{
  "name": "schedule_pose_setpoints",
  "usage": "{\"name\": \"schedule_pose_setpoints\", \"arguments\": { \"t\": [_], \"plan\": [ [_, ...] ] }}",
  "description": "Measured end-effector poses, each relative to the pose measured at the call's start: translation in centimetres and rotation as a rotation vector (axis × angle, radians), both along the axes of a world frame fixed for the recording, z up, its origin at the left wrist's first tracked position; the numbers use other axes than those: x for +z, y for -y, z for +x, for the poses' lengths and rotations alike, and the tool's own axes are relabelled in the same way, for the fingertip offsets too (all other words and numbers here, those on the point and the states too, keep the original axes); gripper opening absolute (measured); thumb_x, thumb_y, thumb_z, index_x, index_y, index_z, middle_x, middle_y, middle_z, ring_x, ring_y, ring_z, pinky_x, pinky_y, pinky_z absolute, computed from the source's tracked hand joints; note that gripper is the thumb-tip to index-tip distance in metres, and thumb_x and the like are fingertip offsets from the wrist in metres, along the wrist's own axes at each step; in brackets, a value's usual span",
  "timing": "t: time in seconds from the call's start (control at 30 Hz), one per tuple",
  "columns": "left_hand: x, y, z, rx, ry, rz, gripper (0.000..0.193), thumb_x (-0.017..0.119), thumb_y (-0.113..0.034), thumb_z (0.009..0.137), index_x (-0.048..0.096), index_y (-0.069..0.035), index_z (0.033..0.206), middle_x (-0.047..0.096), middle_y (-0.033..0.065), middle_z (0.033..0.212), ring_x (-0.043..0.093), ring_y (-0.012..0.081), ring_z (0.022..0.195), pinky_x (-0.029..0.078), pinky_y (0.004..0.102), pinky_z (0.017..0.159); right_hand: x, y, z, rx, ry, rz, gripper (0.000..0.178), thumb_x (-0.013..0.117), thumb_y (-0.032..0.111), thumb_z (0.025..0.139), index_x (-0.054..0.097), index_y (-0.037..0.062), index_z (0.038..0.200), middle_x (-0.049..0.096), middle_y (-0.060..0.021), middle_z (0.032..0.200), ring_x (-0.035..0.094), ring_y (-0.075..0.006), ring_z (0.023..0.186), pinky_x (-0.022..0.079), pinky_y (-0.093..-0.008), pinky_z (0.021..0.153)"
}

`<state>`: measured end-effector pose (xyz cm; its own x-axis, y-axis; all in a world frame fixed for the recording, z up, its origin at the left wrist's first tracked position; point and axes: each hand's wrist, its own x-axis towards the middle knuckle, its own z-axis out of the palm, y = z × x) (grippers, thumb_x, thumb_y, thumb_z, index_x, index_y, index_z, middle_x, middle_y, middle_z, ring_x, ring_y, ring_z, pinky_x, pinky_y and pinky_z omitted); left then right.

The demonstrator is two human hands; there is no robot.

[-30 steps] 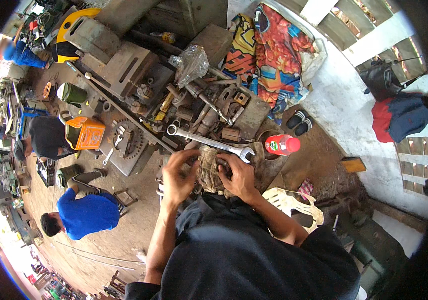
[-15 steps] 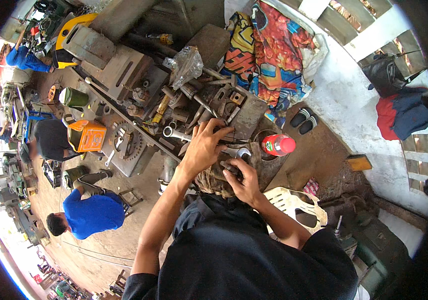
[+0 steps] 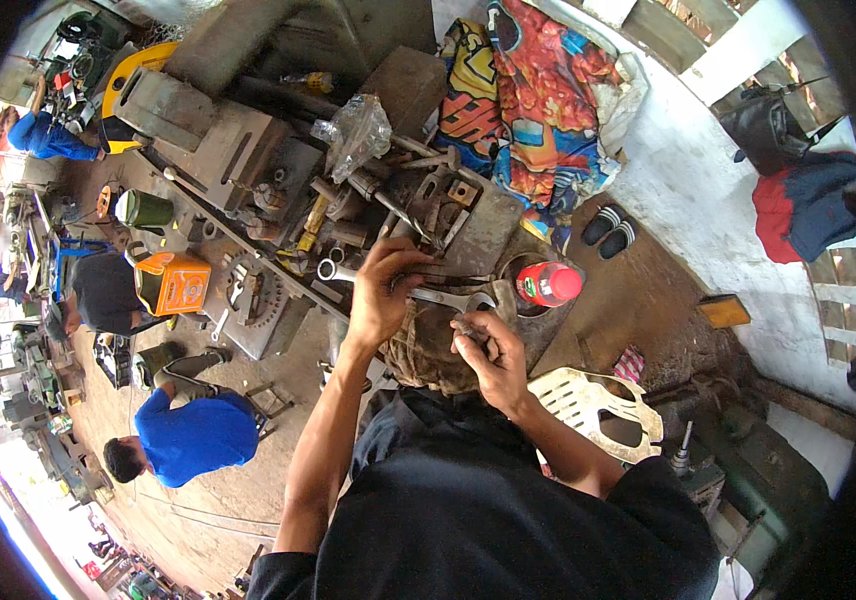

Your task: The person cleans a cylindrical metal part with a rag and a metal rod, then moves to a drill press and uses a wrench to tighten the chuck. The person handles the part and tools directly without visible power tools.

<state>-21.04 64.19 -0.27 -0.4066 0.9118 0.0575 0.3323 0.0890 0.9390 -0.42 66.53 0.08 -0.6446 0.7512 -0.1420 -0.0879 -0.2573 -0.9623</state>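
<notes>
Cluttered workshop, with a greasy workbench full of worn metal parts ahead of both hands. Holds a small dark piece pinched between thumb and fingers of the right hand, too shaded to identify, with a rumpled brown cloth just to the left. Bends the fingers of the left hand loosely over the middle of a combination wrench, ring end to that hand's left, open end just ahead of the right fingertips; impossible to tell whether touching or gripping it. Near the right hand, ahead and rightward, a red-capped bottle with a small printed label, red, green and white. Well left of the left hand, an orange jug with a printed panel. Far ahead of the right hand, bright fabric with big block letters broken by folds.
</notes>
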Motion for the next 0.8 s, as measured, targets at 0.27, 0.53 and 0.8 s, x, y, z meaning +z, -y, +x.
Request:
{"name": "schedule_pose_setpoints", "arguments": {
  "t": [0.27, 0.53, 0.8],
  "plan": [
    [1.4, 3.8, -1.6, 0.255, 0.458, 0.129, 0.03, 0.072, 0.015, 0.077, 0.066, 0.002, 0.103, 0.063, 0.0101, 0.114, 0.061, 0.0184, 0.108, 0.05, 0.0313, 0.094, 0.4, 0.4, -1.7, 0.022, 0.107, -0.046, 0.021, 0.062, 0.008, 0.096, 0.059, -0.0018, 0.115, 0.062, -0.004, 0.092, 0.056, -0.0083, 0.079, 0.044, -0.0232, 0.07],
    [3.2, 1.9, -0.4, 0.246, 0.094, 0.055, 0.031, 0.07, 0.016, 0.075, 0.067, 0.003, 0.102, 0.065, 0.0096, 0.107, 0.068, 0.0186, 0.096, 0.057, 0.0291, 0.083, -0.1, 0.8, -3.9, 0.142, 0.105, 0.152, 0.019, 0.063, 0.009, 0.095, 0.06, -0.0029, 0.11, 0.062, -0.0044, 0.1, 0.055, -0.0105, 0.09, 0.045, -0.025, 0.081],
    [2.3, 0.5, -3.6, 0.444, -0.277, -0.126, 0.043, 0.069, -0.003, 0.084, 0.057, 0.004, 0.125, 0.05, 0.0235, 0.131, 0.054, 0.0397, 0.118, 0.047, 0.0447, 0.099, -3.2, 0.9, -2.8, 0.131, 0.083, 0.132, 0.023, 0.063, 0.008, 0.096, 0.06, -0.0036, 0.116, 0.061, -0.0055, 0.103, 0.059, -0.0116, 0.09, 0.049, -0.0264, 0.078]
  ]
}}
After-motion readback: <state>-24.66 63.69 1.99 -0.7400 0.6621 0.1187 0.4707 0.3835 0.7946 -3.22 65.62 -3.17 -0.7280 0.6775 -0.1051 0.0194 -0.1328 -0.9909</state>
